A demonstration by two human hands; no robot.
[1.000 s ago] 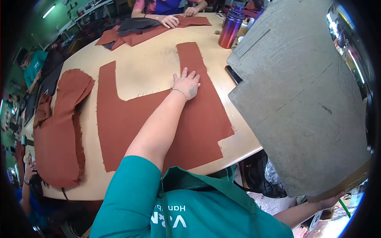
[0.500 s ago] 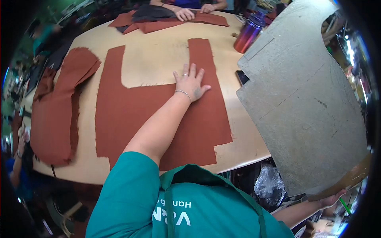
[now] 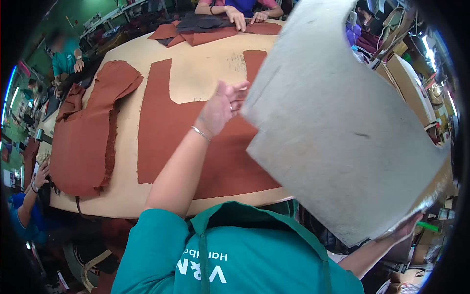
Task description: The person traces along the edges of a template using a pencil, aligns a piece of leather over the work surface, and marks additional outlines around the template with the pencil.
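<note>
In the head view, a large grey template board (image 3: 342,127) with a curved cut-out is tilted up on the right. My right hand (image 3: 407,229) grips its lower right edge, the fingers partly behind it. A green stick-like thing (image 3: 428,226) shows by that hand; whether it is held I cannot tell. Over the reddish-brown cut fabric piece (image 3: 166,132) is my left hand (image 3: 220,109), raised with its fingers apart and holding nothing, close to the board's left edge. The board hides the right part of this U-shaped fabric.
A folded stack of reddish-brown fabric (image 3: 83,142) lies on the left of the table (image 3: 200,73). Across it, a person's hands (image 3: 237,19) rest near brown and dark pieces (image 3: 196,32). Another person's hand (image 3: 41,174) is at the left edge. Boxes (image 3: 411,88) stand at right.
My left hand has lifted off the fabric and turned toward the board. The board has moved left, now over the fabric's right side and hiding the bottle.
</note>
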